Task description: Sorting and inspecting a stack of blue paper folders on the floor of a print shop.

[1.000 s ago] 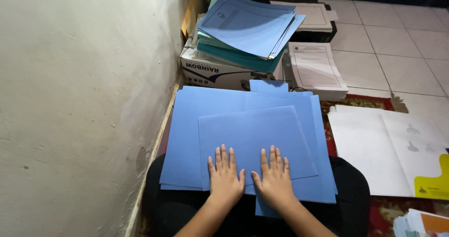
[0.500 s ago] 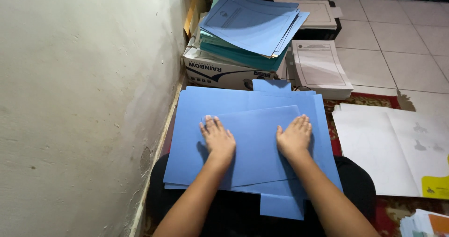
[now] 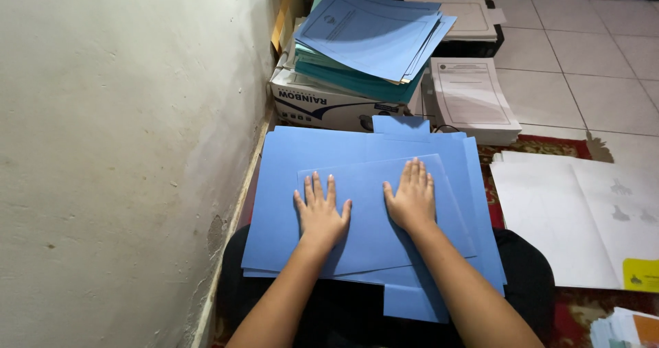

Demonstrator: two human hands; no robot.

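Both hands, left hand point(image 3: 320, 215) and right hand point(image 3: 412, 200), lay flat, fingers released, on top blue sheet point(image 3: 374, 217). Thin, light, likely slippery; best pinched at the edge beyond fingertips.

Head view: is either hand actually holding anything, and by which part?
Nothing is gripped. The left hand and right hand lie flat, fingers spread, on the top blue paper sheet.

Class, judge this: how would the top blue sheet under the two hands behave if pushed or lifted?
The top blue sheet looks thin and flat, so it would probably bend when lifted by one edge. Lying on the smooth blue stack, it would likely slide easily. The left hand and right hand pressing flat probably keep it in place.
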